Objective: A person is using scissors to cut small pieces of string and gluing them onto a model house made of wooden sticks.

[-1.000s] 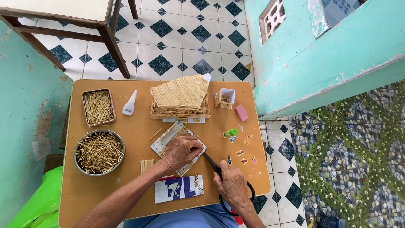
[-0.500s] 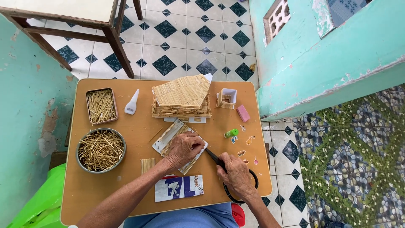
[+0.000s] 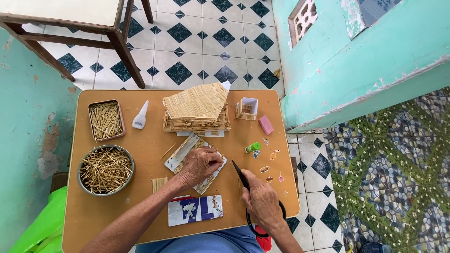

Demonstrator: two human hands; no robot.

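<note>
The wooden table [image 3: 93, 220] bears a finished-looking stick house [image 3: 197, 110] at its far middle; nearer, a stick panel [image 3: 180, 154] lies partly laid, pressed flat under the left hand [image 3: 199, 165], fingers together; the right hand [image 3: 261, 202] grips black scissors [image 3: 241, 175], blades near the panel's right edge.

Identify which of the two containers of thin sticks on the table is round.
The grey metal bowl at the table's near left, closest to the person's left arm, is round. The other, a brown tray farther away beside the white glue bottle, is rectangular.
</note>
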